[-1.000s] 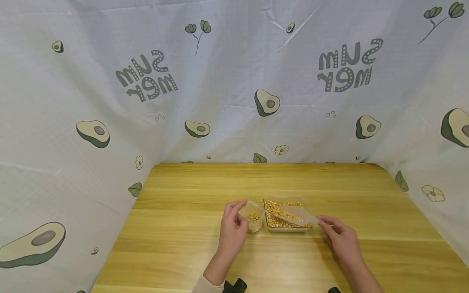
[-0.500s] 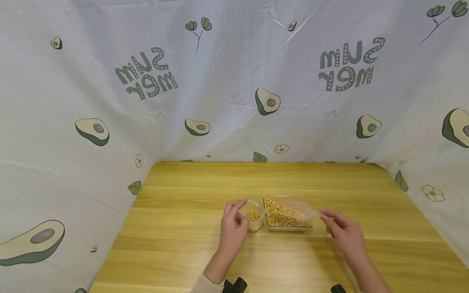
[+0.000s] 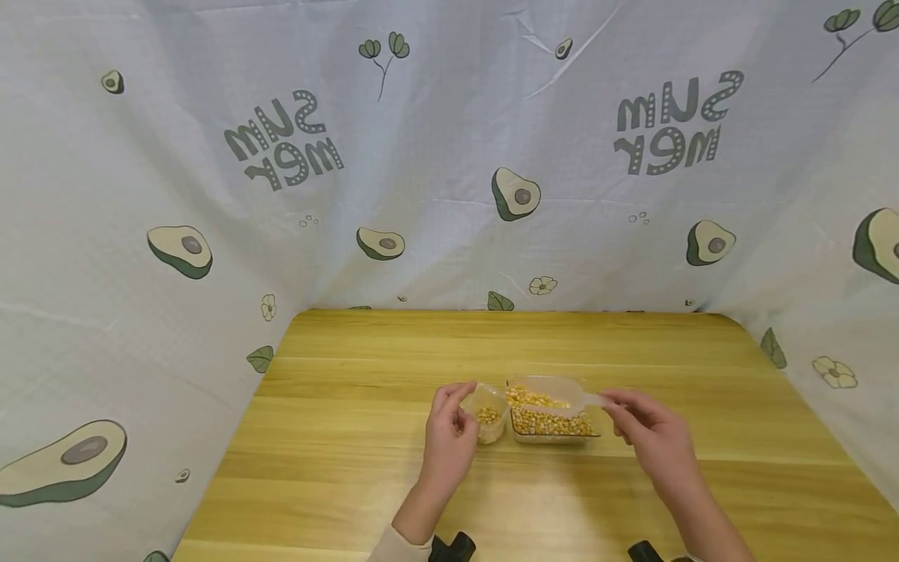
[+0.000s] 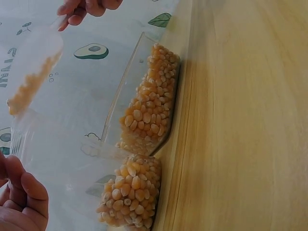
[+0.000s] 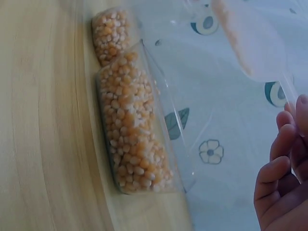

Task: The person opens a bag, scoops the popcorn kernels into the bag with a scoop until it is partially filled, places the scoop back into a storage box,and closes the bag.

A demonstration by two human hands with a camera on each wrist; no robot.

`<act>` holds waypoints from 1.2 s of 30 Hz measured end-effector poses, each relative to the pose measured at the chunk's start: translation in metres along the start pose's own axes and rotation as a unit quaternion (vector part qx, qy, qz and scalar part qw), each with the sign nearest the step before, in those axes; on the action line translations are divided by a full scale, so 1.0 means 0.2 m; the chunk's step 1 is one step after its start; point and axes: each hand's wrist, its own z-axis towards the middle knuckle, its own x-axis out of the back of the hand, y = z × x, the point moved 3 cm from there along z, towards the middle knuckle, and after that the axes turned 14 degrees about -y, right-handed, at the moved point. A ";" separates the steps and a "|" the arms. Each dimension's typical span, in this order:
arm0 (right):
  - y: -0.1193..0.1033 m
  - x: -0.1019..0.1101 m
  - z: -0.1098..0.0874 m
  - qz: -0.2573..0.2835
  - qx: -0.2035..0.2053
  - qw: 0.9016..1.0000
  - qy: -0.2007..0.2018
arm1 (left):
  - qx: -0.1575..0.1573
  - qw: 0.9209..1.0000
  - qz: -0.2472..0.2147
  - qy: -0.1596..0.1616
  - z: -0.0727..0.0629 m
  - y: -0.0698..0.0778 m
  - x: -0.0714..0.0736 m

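A translucent white scoop loaded with yellow corn kernels is pinched by its handle in my right hand. It hangs level above a clear rectangular container half full of kernels. My left hand pinches the upper edge of a clear plastic bag, keeping its mouth spread. Kernels fill the bottom of the bag, which stands against the container's left end. In the left wrist view, the kernel-laden tip of the scoop is right at the bag's top edge.
Both vessels stand on a wooden table. A white curtain printed with avocados and lettering surrounds its back and sides. Black wrist devices show at the bottom edge.
The right hand has lifted the scoop out of the container's kernels and shifted it left, towards the bag. My left hand keeps its place on the bag.
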 end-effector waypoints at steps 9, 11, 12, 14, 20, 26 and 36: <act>-0.07 -0.05 0.01 -0.073 0.055 0.996 0.007 | -0.006 1.000 -0.004 -0.007 0.00 0.01 0.00; -0.09 -0.05 0.01 -0.092 0.064 0.994 0.008 | -0.008 1.000 -0.005 -0.008 0.00 0.01 0.00; -0.10 -0.05 0.01 -0.097 0.068 0.993 0.010 | -0.008 1.000 -0.004 -0.008 0.00 0.01 0.00; -0.12 -0.05 0.00 -0.108 0.080 0.991 0.015 | -0.008 1.000 -0.004 -0.008 0.00 0.01 0.00; -0.18 -0.07 -0.01 -0.157 0.125 0.979 0.037 | -0.011 1.000 0.000 -0.009 0.00 0.02 0.00; -0.22 -0.09 0.00 -0.212 0.174 0.960 0.055 | -0.006 1.000 -0.001 -0.008 0.00 0.02 0.00; -0.28 -0.10 -0.01 -0.255 0.215 0.941 0.061 | 0.002 1.000 -0.004 -0.007 0.00 0.03 0.00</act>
